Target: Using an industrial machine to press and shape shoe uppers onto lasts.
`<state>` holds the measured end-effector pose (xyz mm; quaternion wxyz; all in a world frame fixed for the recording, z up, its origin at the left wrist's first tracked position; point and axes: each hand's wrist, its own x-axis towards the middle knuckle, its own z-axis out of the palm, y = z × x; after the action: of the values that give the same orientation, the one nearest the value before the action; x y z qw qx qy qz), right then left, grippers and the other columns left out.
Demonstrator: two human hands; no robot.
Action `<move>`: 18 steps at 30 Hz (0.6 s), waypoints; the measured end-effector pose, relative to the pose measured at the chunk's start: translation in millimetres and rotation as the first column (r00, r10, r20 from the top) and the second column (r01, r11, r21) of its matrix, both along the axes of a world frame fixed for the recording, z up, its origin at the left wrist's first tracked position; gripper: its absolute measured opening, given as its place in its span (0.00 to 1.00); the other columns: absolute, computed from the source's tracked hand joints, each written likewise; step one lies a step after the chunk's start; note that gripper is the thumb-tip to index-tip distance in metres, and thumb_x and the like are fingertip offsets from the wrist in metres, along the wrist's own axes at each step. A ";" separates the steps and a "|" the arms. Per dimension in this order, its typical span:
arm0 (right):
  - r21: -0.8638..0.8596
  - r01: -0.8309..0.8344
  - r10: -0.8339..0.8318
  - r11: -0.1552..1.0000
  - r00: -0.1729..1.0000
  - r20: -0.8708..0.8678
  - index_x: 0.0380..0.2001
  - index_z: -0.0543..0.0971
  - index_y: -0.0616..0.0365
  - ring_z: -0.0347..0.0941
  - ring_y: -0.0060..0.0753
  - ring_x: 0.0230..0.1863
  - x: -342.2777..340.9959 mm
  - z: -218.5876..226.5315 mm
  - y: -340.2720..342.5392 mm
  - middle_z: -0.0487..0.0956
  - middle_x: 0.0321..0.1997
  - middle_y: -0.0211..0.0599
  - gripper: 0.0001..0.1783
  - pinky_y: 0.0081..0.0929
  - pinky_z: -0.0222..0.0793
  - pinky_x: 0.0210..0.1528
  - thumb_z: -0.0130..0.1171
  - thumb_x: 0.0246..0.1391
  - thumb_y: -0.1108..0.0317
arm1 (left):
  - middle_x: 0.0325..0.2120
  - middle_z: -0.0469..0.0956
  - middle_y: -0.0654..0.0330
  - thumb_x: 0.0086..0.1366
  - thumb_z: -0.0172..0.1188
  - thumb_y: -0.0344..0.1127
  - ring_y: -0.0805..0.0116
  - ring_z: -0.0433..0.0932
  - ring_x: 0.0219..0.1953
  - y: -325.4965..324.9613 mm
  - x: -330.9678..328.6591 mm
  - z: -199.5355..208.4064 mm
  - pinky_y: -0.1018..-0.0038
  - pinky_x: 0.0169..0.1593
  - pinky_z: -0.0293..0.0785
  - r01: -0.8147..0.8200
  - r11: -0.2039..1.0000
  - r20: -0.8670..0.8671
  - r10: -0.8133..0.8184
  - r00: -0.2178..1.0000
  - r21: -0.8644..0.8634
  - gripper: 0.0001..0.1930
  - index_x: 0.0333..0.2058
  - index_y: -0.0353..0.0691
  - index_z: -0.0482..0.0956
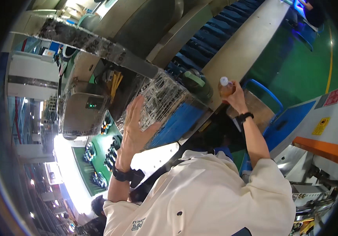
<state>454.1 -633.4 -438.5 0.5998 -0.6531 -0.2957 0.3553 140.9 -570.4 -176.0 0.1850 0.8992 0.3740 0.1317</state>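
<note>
My right hand (238, 99) is wrapped around a small clear bottle (225, 88) with a white cap and amber liquid inside. It stands near the edge of a long pale bench (236, 49). My left hand (135, 128) is open, fingers stretched and thumb spread, over a worktop wrapped in scratched, glue-spotted film (165, 94). Whether its palm touches that surface I cannot tell. A blue panel (173, 125) forms the near side of this worktop. Between the two hands, a dark green jug (197, 83) with a lighter green handle sits close to the bottle.
Several dark blue shoe-shaped pieces (212, 37) line a trough behind the bench. A blue-framed stool (258, 108) is beside my right arm. To the left are a metal machine housing (83, 112) and yellow sticks (116, 83). Another person (310, 13) sits at the far right.
</note>
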 end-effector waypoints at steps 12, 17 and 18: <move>0.061 0.054 -0.072 0.997 0.935 0.348 0.49 0.73 0.56 0.76 0.47 0.50 0.9 -92.7 102.7 0.80 0.47 0.46 0.35 0.37 0.70 0.54 0.76 0.33 0.68 | 0.61 0.63 0.44 0.50 0.69 0.56 0.42 0.59 0.65 15.5 -52.0 -59.1 0.51 0.67 0.53 -0.107 0.980 -0.028 0.113 0.993 0.166 0.42 0.56 0.30 0.69; 0.090 -0.033 -0.008 0.995 0.909 0.418 0.56 0.69 0.56 0.66 0.43 0.62 7.0 -119.4 106.5 0.70 0.61 0.45 0.44 0.34 0.63 0.61 0.77 0.30 0.71 | 0.61 0.63 0.44 0.49 0.71 0.54 0.41 0.58 0.65 22.7 -54.5 -54.1 0.48 0.67 0.50 -0.073 0.975 -0.028 0.081 0.996 0.212 0.42 0.56 0.30 0.69; 0.106 0.015 -0.055 0.994 0.921 0.386 0.59 0.67 0.56 0.64 0.43 0.63 24.4 -130.8 91.5 0.68 0.63 0.44 0.47 0.35 0.62 0.62 0.77 0.31 0.71 | 0.61 0.63 0.44 0.48 0.71 0.53 0.41 0.56 0.66 24.0 -57.4 -54.1 0.46 0.67 0.48 -0.047 0.980 -0.008 0.050 0.999 0.194 0.42 0.56 0.30 0.69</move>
<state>478.5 -541.9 -569.4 0.5676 -0.6848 -0.4145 0.1925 83.5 -546.4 -230.0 0.0910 0.9043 0.3824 0.1662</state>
